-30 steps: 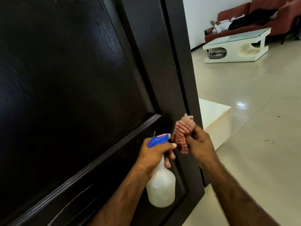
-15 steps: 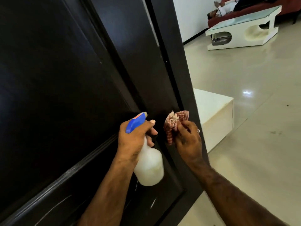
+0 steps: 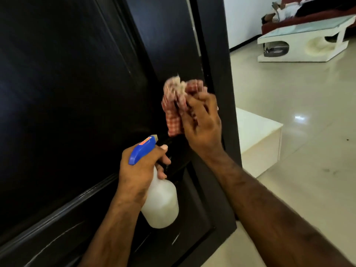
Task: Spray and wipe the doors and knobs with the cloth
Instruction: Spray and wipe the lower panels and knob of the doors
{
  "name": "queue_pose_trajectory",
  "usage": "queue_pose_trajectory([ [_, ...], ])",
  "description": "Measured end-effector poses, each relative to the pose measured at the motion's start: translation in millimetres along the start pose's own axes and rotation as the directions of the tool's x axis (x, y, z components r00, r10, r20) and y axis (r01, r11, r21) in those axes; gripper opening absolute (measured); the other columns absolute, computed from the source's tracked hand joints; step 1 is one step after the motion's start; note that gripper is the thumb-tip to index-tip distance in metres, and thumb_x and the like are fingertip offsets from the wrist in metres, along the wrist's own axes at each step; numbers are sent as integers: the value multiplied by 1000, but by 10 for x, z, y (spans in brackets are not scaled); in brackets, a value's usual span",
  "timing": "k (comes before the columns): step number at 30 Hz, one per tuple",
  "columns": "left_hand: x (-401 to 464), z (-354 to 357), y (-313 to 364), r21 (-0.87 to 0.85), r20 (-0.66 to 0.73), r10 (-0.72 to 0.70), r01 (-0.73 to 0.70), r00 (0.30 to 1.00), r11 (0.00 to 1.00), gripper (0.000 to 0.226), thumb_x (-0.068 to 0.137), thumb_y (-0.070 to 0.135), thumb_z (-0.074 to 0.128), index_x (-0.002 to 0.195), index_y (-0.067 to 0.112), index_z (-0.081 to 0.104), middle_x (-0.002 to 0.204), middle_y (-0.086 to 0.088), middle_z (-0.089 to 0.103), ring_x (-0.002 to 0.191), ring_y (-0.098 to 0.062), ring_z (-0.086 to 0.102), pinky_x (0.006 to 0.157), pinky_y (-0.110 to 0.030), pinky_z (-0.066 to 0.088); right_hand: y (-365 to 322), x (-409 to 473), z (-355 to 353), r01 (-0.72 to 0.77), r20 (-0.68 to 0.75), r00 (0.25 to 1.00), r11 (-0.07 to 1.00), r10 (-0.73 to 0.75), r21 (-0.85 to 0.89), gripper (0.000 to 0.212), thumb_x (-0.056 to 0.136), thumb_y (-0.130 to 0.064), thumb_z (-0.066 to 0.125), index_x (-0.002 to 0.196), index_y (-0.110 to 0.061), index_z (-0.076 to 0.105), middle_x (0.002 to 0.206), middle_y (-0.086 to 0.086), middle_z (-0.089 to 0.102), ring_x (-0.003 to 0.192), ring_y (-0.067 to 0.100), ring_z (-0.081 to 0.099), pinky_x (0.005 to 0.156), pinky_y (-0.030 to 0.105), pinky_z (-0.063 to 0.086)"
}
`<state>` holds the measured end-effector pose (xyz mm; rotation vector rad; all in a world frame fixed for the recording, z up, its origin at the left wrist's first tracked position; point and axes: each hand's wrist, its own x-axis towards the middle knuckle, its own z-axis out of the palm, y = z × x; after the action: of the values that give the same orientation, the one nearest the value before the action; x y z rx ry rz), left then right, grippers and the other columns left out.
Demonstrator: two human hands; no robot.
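Cloth point(image 3: 176, 106) bunched in my right hand point(image 3: 202, 124), fingers curled, against door point(image 3: 77, 83). My left hand point(image 3: 140, 170) grips spray bottle point(image 3: 160, 203); contents unclear.

Nothing readable here, honestly.
There's an orange sticker point(image 3: 146, 140) on the spray bottle's point(image 3: 160, 203) blue head, but whatever's printed on it is too blurry to make out.

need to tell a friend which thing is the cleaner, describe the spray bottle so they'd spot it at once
Start at the big dark door filling the left of the view. In front of its lower panel, the left hand grips the spray bottle by its neck. It is the only translucent white bottle with a blue trigger head, below the red checked cloth bunched in the right hand.
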<state>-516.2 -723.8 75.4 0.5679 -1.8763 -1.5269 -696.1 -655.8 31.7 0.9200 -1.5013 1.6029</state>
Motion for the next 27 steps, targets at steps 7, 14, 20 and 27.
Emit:
queue_pose_trajectory([
  [7,157,6,-82,5,99,-5,5,995,1000,5,95,12,75,91,15,75,71,-15,72,46,-23,51,49,-31,49,120,-681,43,-702,-225,694,712,684,-4,42,104,-30,53,141,-11,57,132,12,58,121,26,60,101,25,44],
  [14,266,147,-123,-64,155,-37,48,987,997,16,95,17,75,90,3,71,72,-12,74,45,-20,54,51,-31,52,-412,827,172,-430,-291,878,893,380,-130,41,103,-18,59,143,-10,59,124,8,56,106,12,54,81,2,35],
  [20,119,191,-332,-49,168,-11,20,986,999,8,95,18,76,93,11,72,73,-11,74,48,-23,56,52,-34,55,-24,153,-67,-283,-109,957,941,267,-183,33,105,-17,61,136,-6,62,118,8,57,102,5,54,93,26,50],
  [27,-106,141,-728,57,91,-85,80,992,995,15,97,14,73,86,5,68,73,-11,73,51,-24,57,58,-37,57,287,-1229,-147,-745,-121,666,665,736,-57,41,108,-27,60,149,-25,58,136,2,59,122,9,60,106,35,56],
])
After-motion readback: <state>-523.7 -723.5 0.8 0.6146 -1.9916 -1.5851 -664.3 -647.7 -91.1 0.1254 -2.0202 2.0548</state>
